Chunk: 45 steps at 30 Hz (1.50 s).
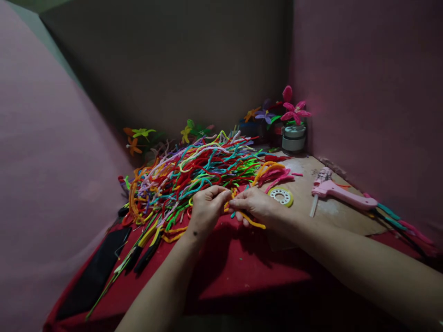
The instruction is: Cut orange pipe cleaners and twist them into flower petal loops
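Both hands meet over the front of a red-covered table. My left hand [208,206] pinches the far part of an orange pipe cleaner [254,222] between thumb and fingers. My right hand [254,205] is closed on the same pipe cleaner, whose free end sticks out below the palm toward the right. Bits of orange and teal show between the fingertips, but the exact shape there is hidden. Just behind the hands lies a big heap of many-coloured pipe cleaners [207,161]. A yellow and white tape roll [281,197] rests beside my right wrist.
A pink glue gun [337,190] lies on a tan board [349,219] at right. Pliers [148,249] and a black flat item [97,272] lie at left on the red cloth [238,272]. A pink pipe-cleaner flower [296,112] stands in a grey pot [293,139] by the wall.
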Available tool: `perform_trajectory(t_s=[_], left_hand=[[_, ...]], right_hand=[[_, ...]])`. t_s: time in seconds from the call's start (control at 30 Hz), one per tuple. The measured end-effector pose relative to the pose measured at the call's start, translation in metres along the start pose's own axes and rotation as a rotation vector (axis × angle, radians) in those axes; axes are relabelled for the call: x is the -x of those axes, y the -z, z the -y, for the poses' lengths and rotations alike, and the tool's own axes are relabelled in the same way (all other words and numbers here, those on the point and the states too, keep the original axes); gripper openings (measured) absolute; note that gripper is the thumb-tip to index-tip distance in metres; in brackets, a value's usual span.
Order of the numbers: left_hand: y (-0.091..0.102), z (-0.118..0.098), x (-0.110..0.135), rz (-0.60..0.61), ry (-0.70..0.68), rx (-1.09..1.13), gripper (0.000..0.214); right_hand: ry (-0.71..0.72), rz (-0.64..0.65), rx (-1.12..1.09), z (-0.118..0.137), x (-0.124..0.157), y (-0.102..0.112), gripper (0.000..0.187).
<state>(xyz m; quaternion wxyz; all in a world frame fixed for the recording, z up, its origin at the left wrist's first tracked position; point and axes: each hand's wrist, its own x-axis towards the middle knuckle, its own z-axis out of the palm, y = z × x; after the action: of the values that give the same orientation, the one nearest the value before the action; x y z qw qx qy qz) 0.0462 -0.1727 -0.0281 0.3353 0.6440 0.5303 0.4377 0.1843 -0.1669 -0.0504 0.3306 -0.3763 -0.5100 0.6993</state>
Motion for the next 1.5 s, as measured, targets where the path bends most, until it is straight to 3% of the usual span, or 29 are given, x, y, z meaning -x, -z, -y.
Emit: perform_trajectory(t_s=[0.1, 0.17, 0.33, 0.5, 0.63, 0.77, 1.0, 1.07, 1.2, 1.5], left_hand=[[-0.003, 0.002, 0.002, -0.140, -0.285, -0.298, 0.014], [-0.004, 0.004, 0.002, -0.181, -0.360, -0.392, 0.015], [-0.001, 0.005, -0.003, -0.130, -0.137, -0.253, 0.015], [0.009, 0.006, -0.013, 0.090, 0.138, 0.249, 0.030], [0.014, 0.008, -0.015, 0.152, 0.220, 0.552, 0.036], [0.006, 0.009, -0.010, 0.299, 0.215, 0.474, 0.031], [0.000, 0.006, -0.006, 0.163, 0.181, 0.404, 0.028], [0.002, 0.007, -0.007, 0.159, 0.166, 0.393, 0.030], [0.005, 0.007, -0.008, 0.171, 0.199, 0.388, 0.029], [0.001, 0.002, -0.006, 0.177, 0.184, 0.322, 0.027]], right_hand=[[0.019, -0.012, 0.021, -0.003, -0.002, -0.001, 0.026], [0.028, -0.018, 0.030, -0.004, -0.002, -0.003, 0.029], [0.024, 0.007, -0.024, -0.002, 0.000, -0.006, 0.026], [0.033, -0.059, 0.006, 0.003, 0.006, -0.009, 0.027], [0.037, -0.080, 0.005, 0.004, 0.006, -0.008, 0.028], [0.068, -0.032, -0.015, 0.002, 0.005, -0.006, 0.027], [0.116, 0.089, -0.068, -0.005, 0.002, -0.001, 0.021], [0.108, 0.118, -0.138, -0.006, 0.000, 0.000, 0.027], [0.141, 0.027, -0.209, -0.004, 0.000, -0.001, 0.032], [0.209, -0.116, 0.035, 0.000, 0.004, 0.000, 0.021]])
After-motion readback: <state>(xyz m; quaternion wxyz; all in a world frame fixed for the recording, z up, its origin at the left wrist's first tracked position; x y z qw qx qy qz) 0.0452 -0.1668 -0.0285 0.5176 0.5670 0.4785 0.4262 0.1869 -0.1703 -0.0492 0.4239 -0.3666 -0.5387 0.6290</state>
